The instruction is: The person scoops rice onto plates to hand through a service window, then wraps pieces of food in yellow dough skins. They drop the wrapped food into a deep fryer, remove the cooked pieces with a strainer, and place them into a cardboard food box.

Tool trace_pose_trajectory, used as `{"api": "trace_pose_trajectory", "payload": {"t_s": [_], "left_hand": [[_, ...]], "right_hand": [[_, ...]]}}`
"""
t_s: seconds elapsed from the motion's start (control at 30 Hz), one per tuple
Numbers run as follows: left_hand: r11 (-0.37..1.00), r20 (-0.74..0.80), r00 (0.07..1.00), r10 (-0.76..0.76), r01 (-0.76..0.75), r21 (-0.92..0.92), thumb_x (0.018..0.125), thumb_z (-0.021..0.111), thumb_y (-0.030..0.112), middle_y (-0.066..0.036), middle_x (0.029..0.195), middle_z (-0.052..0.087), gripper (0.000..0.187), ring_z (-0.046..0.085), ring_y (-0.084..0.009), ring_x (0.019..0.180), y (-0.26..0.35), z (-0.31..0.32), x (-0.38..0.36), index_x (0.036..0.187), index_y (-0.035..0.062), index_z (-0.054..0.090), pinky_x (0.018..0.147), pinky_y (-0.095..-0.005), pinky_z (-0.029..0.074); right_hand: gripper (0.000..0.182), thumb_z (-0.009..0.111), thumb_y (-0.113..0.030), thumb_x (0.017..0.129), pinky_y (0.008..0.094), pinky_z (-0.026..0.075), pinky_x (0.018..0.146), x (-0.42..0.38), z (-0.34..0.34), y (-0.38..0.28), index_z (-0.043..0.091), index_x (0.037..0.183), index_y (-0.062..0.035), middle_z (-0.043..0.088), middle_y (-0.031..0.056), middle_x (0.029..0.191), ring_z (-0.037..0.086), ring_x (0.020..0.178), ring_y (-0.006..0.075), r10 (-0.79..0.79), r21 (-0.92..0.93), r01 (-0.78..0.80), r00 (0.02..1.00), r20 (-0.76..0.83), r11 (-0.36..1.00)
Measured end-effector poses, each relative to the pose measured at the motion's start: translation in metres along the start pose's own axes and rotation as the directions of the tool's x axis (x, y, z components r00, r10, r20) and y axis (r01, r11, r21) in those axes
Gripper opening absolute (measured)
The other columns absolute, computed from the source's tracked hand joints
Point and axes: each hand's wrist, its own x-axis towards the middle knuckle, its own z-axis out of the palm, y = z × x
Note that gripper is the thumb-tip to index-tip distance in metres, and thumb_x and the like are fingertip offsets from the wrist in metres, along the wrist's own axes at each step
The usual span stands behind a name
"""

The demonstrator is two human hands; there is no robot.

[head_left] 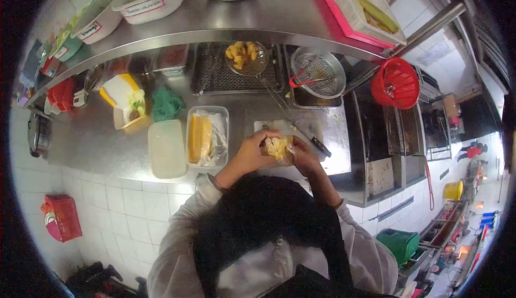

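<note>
My left hand [251, 155] and my right hand [305, 157] are closed around a pale yellow, ragged-looking piece of food [277, 147], held over the near edge of the steel counter. Its exact kind is hard to make out. Beneath the hands lies a white cutting board [262, 125], partly hidden by them. A black-handled knife [321, 146] rests just right of my right hand. Left of my left hand stands a clear plastic container [226, 123] holding a yellow block [200, 139] and crumpled wrapping [218, 137]. Beside it is a pale rectangular lid [167, 150].
An open yellow-and-white box [119, 89] with lettuce and a green cloth [166, 103] sit left. Behind are a strainer of fried pieces [244, 72] on a rack and a perforated metal bowl [318, 91]. A red basket [396, 83] hangs right; a shelf [279, 16] overhangs the counter.
</note>
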Motion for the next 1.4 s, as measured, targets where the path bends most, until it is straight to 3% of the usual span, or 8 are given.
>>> {"api": "trace_pose_trajectory", "payload": {"t_s": [0.2,0.27,0.67,0.8,0.97,1.3,1.37,1.4], "left_hand": [[0.937,0.024,0.994,-0.109,0.111,-0.332,0.07,0.07,-0.004,-0.008,0.109,0.055,0.053,0.054,-0.0165,0.104,0.032,-0.04,-0.037,0.118,0.0018,0.049,0.09,-0.0287,0.043],[0.84,0.001,0.977,-0.212,0.183,-0.512,0.073,0.067,-0.005,-0.008,0.11,0.055,0.056,0.056,-0.0176,0.101,0.038,-0.042,-0.053,0.122,0.0031,0.043,0.089,-0.029,0.044],[0.23,0.056,0.919,-0.39,0.156,-0.961,0.087,0.054,0.005,-0.012,0.126,0.046,0.045,0.05,-0.0229,0.113,0.062,-0.02,-0.089,0.128,0.0093,0.037,0.093,-0.0388,0.046],[0.313,0.015,0.93,-0.367,0.138,-0.94,0.086,0.055,0.003,-0.009,0.129,0.044,0.052,0.048,-0.0219,0.114,0.058,-0.008,-0.09,0.133,0.0097,0.032,0.096,-0.0367,0.043],[0.888,-0.267,0.927,-0.263,0.124,-0.442,0.083,0.056,-0.005,-0.011,0.121,0.047,0.055,0.049,-0.0181,0.11,0.09,0.014,-0.087,0.132,0.0031,0.031,0.093,-0.0297,0.04],[0.689,-0.312,0.861,-0.403,0.061,-0.722,0.084,0.054,0.002,-0.01,0.117,0.049,0.045,0.049,-0.0187,0.109,0.088,0.062,-0.101,0.126,0.0016,0.036,0.092,-0.0307,0.04],[0.577,-0.299,0.862,-0.41,-0.009,-0.817,0.087,0.052,0.008,-0.01,0.12,0.048,0.045,0.049,-0.0219,0.111,0.089,0.069,-0.104,0.128,0.0025,0.035,0.093,-0.0341,0.041],[0.536,-0.299,0.86,-0.414,-0.035,-0.843,0.087,0.051,0.011,-0.01,0.122,0.047,0.045,0.049,-0.023,0.111,0.09,0.072,-0.105,0.128,0.0027,0.035,0.093,-0.0352,0.041]], "right_hand": [[0.036,0.052,-0.033,0.087,0.0337,0.048,0.064,0.043,-0.043,0.003,0.056,0.111,-0.0072,0.062,0.0114,0.096,0.061,0.081,0.0219,-0.213,-0.803,0.063,0.974,-0.08,0.593],[0.034,0.05,-0.031,0.085,0.0471,0.049,0.072,0.061,-0.054,0.001,0.057,0.109,-0.0074,0.063,0.0195,0.091,0.061,0.083,0.0363,-0.396,-0.996,0.02,0.918,-0.014,0.081],[0.022,0.048,-0.026,0.084,0.0466,0.05,0.061,0.107,-0.073,0.016,0.058,0.093,-0.0078,0.063,0.0178,0.077,0.063,0.07,0.0345,-0.393,-0.93,-0.084,0.917,0.068,-0.357],[0.021,0.048,-0.026,0.083,0.0459,0.05,0.061,0.095,-0.081,0.016,0.058,0.089,-0.0077,0.063,0.0167,0.077,0.062,0.069,0.0347,-0.363,-0.956,0.048,0.919,0.156,-0.289],[0.017,0.049,-0.02,0.082,0.0452,0.049,0.066,0.073,-0.085,0.004,0.058,0.087,-0.0059,0.059,0.0172,0.087,0.06,0.078,0.0336,-0.385,-0.93,0.195,0.869,0.311,-0.311],[0.012,0.055,-0.012,0.081,0.0402,0.05,0.066,0.082,-0.085,0.006,0.059,0.084,-0.0013,0.059,0.0153,0.084,0.06,0.076,0.0317,-0.368,-0.886,0.247,0.841,0.398,-0.393],[0.008,0.057,-0.009,0.083,0.0322,0.049,0.067,0.065,-0.073,-0.007,0.059,0.084,-0.0011,0.06,0.0106,0.079,0.06,0.074,0.0209,-0.198,-0.814,0.46,0.888,0.416,0.355],[0.008,0.057,-0.009,0.083,0.0322,0.049,0.067,0.051,-0.059,-0.018,0.059,0.084,-0.0011,0.06,0.0106,0.079,0.06,0.074,0.0209,-0.185,-0.811,0.465,0.885,0.427,0.356]]}}
